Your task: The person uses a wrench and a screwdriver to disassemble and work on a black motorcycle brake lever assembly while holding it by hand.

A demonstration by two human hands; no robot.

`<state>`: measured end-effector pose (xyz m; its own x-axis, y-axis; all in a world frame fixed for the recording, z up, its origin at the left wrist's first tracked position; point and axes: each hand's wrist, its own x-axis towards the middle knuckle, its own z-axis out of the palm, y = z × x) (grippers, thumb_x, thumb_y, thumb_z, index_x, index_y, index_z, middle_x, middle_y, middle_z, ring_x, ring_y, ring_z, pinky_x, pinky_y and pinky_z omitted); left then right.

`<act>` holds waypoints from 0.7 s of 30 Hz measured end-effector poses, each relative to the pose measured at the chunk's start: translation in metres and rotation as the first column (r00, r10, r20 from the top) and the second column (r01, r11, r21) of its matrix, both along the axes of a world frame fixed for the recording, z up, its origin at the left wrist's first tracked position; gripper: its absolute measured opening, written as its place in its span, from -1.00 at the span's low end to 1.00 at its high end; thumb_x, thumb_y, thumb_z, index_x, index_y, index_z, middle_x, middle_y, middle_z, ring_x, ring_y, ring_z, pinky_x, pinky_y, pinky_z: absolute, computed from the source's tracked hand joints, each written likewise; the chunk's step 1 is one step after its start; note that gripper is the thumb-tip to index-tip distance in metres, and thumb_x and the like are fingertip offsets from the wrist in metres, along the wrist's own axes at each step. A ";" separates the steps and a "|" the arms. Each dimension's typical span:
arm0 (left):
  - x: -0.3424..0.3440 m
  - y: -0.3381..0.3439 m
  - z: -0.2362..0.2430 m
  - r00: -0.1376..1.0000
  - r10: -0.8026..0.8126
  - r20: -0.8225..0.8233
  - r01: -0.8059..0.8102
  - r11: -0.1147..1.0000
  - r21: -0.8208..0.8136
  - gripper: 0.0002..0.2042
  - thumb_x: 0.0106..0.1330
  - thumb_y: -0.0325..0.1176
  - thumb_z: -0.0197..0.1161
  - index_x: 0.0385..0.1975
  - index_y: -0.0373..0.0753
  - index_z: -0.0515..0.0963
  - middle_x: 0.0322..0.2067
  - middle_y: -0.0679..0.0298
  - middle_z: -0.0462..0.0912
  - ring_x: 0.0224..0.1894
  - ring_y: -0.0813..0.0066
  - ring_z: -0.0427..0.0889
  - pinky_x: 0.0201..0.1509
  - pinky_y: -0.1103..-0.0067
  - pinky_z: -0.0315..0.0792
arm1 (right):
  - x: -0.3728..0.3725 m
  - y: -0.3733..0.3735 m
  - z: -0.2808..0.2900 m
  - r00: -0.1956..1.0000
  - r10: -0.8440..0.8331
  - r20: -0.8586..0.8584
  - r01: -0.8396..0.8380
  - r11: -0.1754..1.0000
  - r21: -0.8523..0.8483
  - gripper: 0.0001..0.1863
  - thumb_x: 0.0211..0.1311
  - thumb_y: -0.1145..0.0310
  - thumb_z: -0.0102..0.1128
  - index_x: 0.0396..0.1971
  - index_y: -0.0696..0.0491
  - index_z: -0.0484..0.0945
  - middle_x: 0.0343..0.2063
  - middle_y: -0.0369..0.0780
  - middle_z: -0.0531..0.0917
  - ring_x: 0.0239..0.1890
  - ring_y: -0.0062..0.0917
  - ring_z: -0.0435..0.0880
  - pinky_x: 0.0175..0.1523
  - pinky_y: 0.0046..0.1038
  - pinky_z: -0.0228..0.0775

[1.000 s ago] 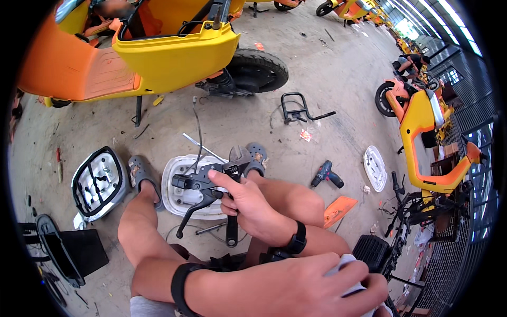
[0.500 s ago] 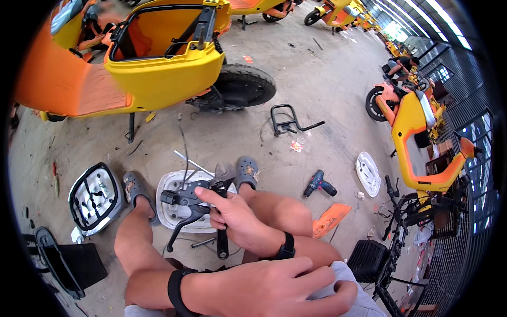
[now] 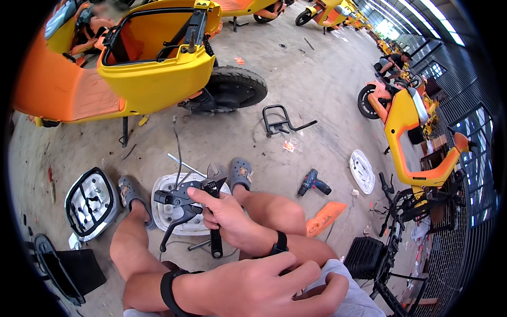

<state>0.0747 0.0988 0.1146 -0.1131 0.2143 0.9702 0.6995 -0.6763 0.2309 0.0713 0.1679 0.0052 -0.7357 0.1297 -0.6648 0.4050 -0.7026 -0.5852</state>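
Observation:
My right hand [image 3: 224, 216] grips an adjustable wrench [image 3: 215, 244] and a black brake lever assembly [image 3: 177, 197] with a cable attached, its thumb lying on the assembly. They are held above a white plastic panel [image 3: 169, 224] between my feet in grey clogs [image 3: 240, 171]. My left hand [image 3: 274, 288] crosses low to the right, fingers curled at my grey shorts [image 3: 348, 296]; whatever is between those fingers is hidden. Each wrist wears a black band.
Yellow-orange scooters [image 3: 148, 82] stand ahead and right [image 3: 401, 137]. A person [image 3: 391, 63] crouches farther back. On the floor lie a drill [image 3: 311, 182], white covers [image 3: 362, 174], an orange panel [image 3: 325, 216], a black tube frame [image 3: 277, 119], a black box [image 3: 79, 272] and several small scraps.
The view has shifted, so the scene sits further left in the picture. My left hand has moved left over the shorts. My right hand keeps the same grip.

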 end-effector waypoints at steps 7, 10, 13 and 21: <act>0.021 -0.010 0.015 0.976 -0.095 0.195 0.108 0.992 -0.057 -0.65 -0.08 -0.23 0.44 -0.43 -0.35 0.52 -0.45 0.25 0.44 -0.59 0.42 0.29 -0.60 0.55 0.17 | -0.001 0.001 -0.003 0.999 -0.033 -0.005 0.033 0.999 0.039 -0.62 0.18 0.10 0.47 -0.44 -0.07 0.39 -0.72 -0.53 0.24 -0.73 -0.81 0.14 -0.61 -0.62 -0.08; 0.013 -0.011 0.007 0.984 -0.112 0.138 0.125 0.988 -0.094 -0.67 -0.07 -0.24 0.45 -0.43 -0.34 0.53 -0.43 0.24 0.47 -0.59 0.41 0.30 -0.61 0.55 0.19 | 0.000 0.000 -0.005 1.000 -0.017 0.016 0.017 1.000 0.024 -0.61 0.17 0.10 0.48 -0.46 -0.08 0.39 -0.72 -0.53 0.24 -0.73 -0.80 0.14 -0.61 -0.61 -0.08; 0.007 -0.012 0.009 0.998 -0.035 0.057 0.040 0.996 -0.083 -0.68 -0.07 -0.24 0.47 -0.44 -0.31 0.54 -0.42 0.22 0.51 -0.59 0.41 0.34 -0.60 0.55 0.21 | -0.002 -0.001 0.001 1.000 0.020 -0.002 -0.020 1.000 0.021 -0.65 0.22 0.11 0.44 -0.40 -0.04 0.42 -0.71 -0.54 0.23 -0.71 -0.81 0.13 -0.56 -0.61 -0.07; 0.007 -0.015 0.026 0.998 -0.059 -0.036 0.053 0.989 -0.136 -0.64 -0.09 -0.36 0.35 -0.21 0.15 0.62 -0.43 0.31 0.46 -0.55 0.47 0.34 -0.59 0.64 0.16 | 0.011 0.016 0.013 1.000 -0.003 -0.017 0.005 0.995 0.099 -0.65 0.26 0.10 0.39 -0.46 -0.03 0.42 -0.69 -0.52 0.30 -0.71 -0.82 0.16 -0.59 -0.64 -0.03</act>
